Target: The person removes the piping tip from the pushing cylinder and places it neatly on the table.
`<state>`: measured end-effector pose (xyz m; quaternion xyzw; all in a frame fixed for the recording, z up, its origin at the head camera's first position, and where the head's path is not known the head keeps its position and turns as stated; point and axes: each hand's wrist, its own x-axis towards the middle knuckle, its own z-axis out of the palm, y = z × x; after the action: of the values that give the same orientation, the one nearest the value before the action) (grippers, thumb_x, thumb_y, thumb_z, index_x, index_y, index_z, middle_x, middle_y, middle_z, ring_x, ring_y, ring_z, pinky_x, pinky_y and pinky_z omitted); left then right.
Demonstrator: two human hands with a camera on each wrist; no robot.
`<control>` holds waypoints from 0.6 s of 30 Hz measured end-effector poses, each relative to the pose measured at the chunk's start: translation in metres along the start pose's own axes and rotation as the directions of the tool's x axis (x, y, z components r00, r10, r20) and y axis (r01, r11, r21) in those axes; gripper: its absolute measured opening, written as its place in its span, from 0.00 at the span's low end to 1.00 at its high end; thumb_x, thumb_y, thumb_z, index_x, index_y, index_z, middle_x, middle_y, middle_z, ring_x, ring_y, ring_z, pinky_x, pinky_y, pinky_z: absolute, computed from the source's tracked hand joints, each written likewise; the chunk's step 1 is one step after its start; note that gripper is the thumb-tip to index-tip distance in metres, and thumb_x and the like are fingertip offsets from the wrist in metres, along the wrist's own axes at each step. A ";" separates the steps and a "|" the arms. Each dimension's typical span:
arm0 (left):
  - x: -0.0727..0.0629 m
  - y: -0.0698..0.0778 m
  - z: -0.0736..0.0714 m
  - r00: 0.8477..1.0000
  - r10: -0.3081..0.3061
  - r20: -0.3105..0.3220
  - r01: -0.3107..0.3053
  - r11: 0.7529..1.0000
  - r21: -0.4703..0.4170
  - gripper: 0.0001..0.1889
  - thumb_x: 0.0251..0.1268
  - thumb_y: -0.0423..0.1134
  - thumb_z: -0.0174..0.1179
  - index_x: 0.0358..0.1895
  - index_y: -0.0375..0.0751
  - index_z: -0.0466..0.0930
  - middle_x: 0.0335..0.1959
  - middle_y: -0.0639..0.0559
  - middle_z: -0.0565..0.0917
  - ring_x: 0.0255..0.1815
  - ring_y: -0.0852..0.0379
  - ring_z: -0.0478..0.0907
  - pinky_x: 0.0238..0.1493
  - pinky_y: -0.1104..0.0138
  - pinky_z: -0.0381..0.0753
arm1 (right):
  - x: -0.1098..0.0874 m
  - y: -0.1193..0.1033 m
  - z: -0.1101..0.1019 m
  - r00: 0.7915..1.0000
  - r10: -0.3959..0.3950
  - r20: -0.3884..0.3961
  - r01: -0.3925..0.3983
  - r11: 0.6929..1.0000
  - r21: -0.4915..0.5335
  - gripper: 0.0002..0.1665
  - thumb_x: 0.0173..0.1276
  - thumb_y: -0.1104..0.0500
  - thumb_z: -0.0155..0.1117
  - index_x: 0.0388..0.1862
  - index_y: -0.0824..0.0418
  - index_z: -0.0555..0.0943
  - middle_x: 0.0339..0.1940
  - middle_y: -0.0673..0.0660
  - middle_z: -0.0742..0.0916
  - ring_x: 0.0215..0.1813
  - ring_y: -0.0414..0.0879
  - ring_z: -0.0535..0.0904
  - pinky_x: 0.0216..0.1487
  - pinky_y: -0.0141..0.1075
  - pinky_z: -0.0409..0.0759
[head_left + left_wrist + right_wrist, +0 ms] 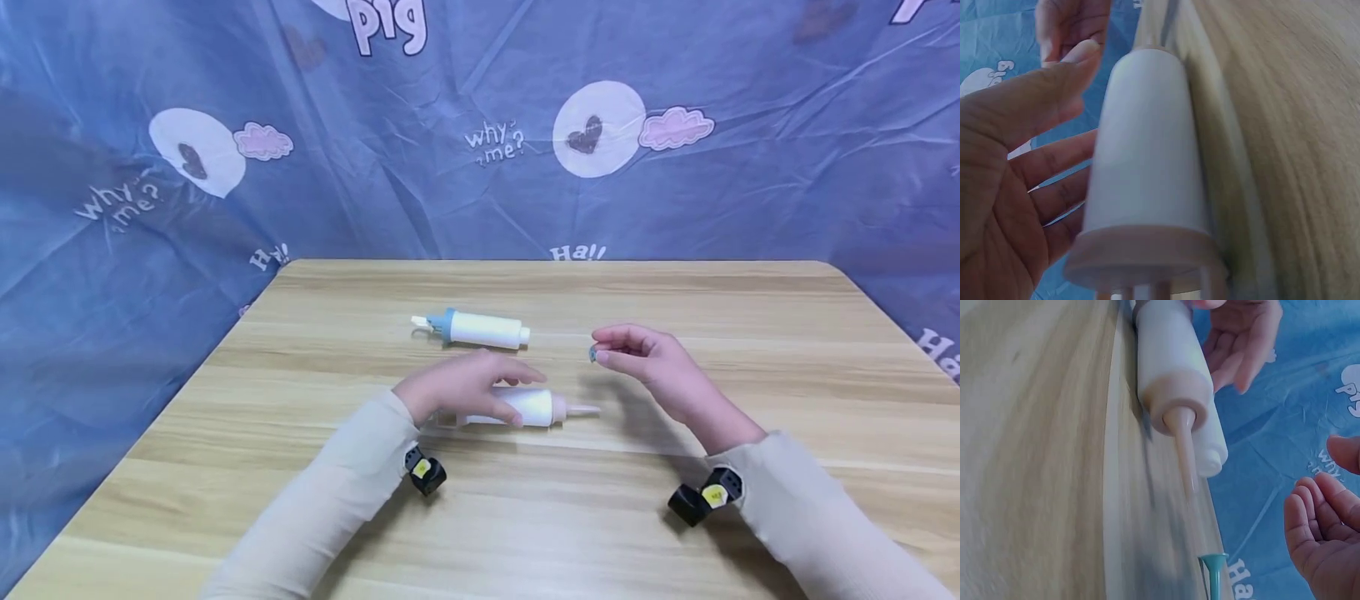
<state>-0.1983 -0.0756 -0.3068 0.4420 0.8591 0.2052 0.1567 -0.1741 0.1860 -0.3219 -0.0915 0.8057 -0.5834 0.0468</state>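
Observation:
A white syringe-like tube with pink ends and a pale narrow nozzle (536, 407) lies sideways on the table. My left hand (468, 385) hovers about it, thumb across the near side and fingers loosely bent beyond; in the left wrist view its barrel (1147, 144) stands apart from the fingers. To the right, my right hand (652, 367) is half curled, thumb and forefinger apart. Between these fingertips shows a bit of blue; the right wrist view has a teal flared nozzle piece (1214, 569) on the table, separate from the hand, its far end cut off by the frame.
A second white tube with a blue end (483, 330) lies farther back, its white handle to the left. The wooden table (465, 533) ends at a printed blue cloth (450, 192) hanging behind and at the sides.

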 end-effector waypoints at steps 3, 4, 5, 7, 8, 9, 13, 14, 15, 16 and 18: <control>0.000 -0.003 0.003 1.000 0.022 0.011 -0.023 0.998 0.053 0.29 0.53 0.44 0.67 0.60 0.44 0.73 0.58 0.53 0.77 0.59 0.59 0.72 0.61 0.70 0.68 | 0.002 0.000 0.004 1.000 0.008 0.012 -0.008 1.000 0.005 0.20 0.64 0.58 0.62 0.53 0.66 0.75 0.40 0.47 0.84 0.43 0.34 0.77 0.45 0.24 0.74; 0.001 -0.003 0.004 1.000 0.027 0.011 -0.027 0.998 0.062 0.29 0.52 0.43 0.67 0.60 0.44 0.74 0.58 0.53 0.78 0.59 0.59 0.72 0.61 0.70 0.67 | 0.002 0.001 0.004 1.000 0.010 0.015 -0.010 1.000 0.011 0.20 0.64 0.58 0.62 0.53 0.65 0.75 0.40 0.46 0.83 0.43 0.34 0.76 0.45 0.24 0.74; 0.002 -0.004 0.006 1.000 0.028 0.008 -0.028 0.997 0.076 0.29 0.52 0.43 0.68 0.60 0.43 0.74 0.57 0.53 0.78 0.59 0.59 0.72 0.61 0.70 0.67 | 0.002 0.001 0.005 1.000 0.011 0.021 -0.011 1.000 0.020 0.19 0.64 0.58 0.62 0.52 0.65 0.76 0.40 0.45 0.83 0.43 0.34 0.76 0.44 0.24 0.74; 0.002 -0.004 0.007 1.000 0.025 0.005 -0.026 0.995 0.094 0.29 0.51 0.43 0.68 0.60 0.44 0.74 0.57 0.53 0.78 0.59 0.59 0.73 0.61 0.70 0.68 | 0.002 0.002 0.005 0.999 0.012 0.033 -0.013 0.999 0.042 0.19 0.63 0.59 0.62 0.52 0.65 0.76 0.40 0.44 0.83 0.44 0.34 0.76 0.44 0.25 0.75; 0.002 -0.005 0.008 1.000 0.021 0.006 -0.022 0.994 0.104 0.29 0.51 0.42 0.68 0.60 0.44 0.74 0.57 0.53 0.78 0.59 0.58 0.72 0.61 0.70 0.68 | 0.002 0.003 0.006 0.999 0.012 0.037 -0.014 0.999 0.050 0.19 0.63 0.59 0.62 0.52 0.65 0.76 0.39 0.44 0.83 0.44 0.34 0.76 0.45 0.25 0.75; 0.002 -0.005 0.009 1.000 0.017 0.008 -0.017 0.993 0.114 0.30 0.51 0.42 0.68 0.60 0.44 0.73 0.58 0.53 0.77 0.59 0.58 0.73 0.61 0.69 0.68 | 0.003 0.003 0.006 0.999 0.015 0.041 -0.017 0.998 0.053 0.20 0.63 0.59 0.63 0.52 0.66 0.76 0.39 0.43 0.83 0.44 0.34 0.76 0.45 0.25 0.75; 0.003 -0.007 0.012 1.000 0.012 0.020 -0.015 0.988 0.152 0.32 0.51 0.42 0.68 0.63 0.46 0.71 0.60 0.54 0.76 0.60 0.58 0.72 0.61 0.69 0.68 | 0.002 0.005 0.007 0.999 0.025 0.045 -0.027 0.998 0.055 0.24 0.63 0.59 0.63 0.54 0.70 0.74 0.39 0.42 0.82 0.44 0.34 0.76 0.45 0.24 0.75; 0.003 -0.008 0.013 1.000 0.011 0.023 -0.014 0.988 0.154 0.33 0.50 0.42 0.69 0.63 0.47 0.70 0.60 0.54 0.75 0.60 0.58 0.72 0.61 0.69 0.68 | 0.002 0.005 0.007 0.999 0.024 0.048 -0.027 0.998 0.062 0.24 0.63 0.59 0.63 0.54 0.71 0.73 0.39 0.43 0.82 0.44 0.34 0.76 0.45 0.24 0.75; 0.003 -0.009 0.013 1.000 0.011 0.023 -0.014 0.988 0.156 0.34 0.49 0.42 0.69 0.64 0.47 0.69 0.61 0.54 0.75 0.59 0.58 0.72 0.61 0.69 0.68 | 0.002 0.006 0.008 0.998 0.023 0.051 -0.027 0.997 0.072 0.23 0.63 0.59 0.63 0.54 0.71 0.74 0.39 0.43 0.82 0.44 0.34 0.76 0.45 0.25 0.75; 0.004 -0.009 0.014 1.000 0.014 0.024 -0.017 0.988 0.156 0.35 0.49 0.42 0.69 0.64 0.47 0.69 0.61 0.53 0.75 0.59 0.58 0.72 0.61 0.69 0.69 | 0.002 0.006 0.008 0.998 0.022 0.053 -0.026 0.996 0.080 0.23 0.63 0.59 0.63 0.53 0.70 0.74 0.39 0.43 0.83 0.44 0.34 0.77 0.45 0.25 0.75; 0.004 -0.010 0.016 1.000 0.019 0.023 -0.023 0.988 0.153 0.36 0.48 0.43 0.70 0.65 0.47 0.68 0.61 0.53 0.74 0.59 0.58 0.73 0.60 0.69 0.69 | 0.002 0.007 0.009 0.998 0.019 0.058 -0.025 0.995 0.098 0.21 0.62 0.60 0.63 0.52 0.69 0.75 0.39 0.43 0.83 0.43 0.34 0.77 0.45 0.25 0.75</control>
<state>-0.2007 -0.0741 -0.3258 0.4638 0.8659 0.1355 0.1294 -0.1754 0.1795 -0.3314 -0.0969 0.7752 -0.6189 0.0808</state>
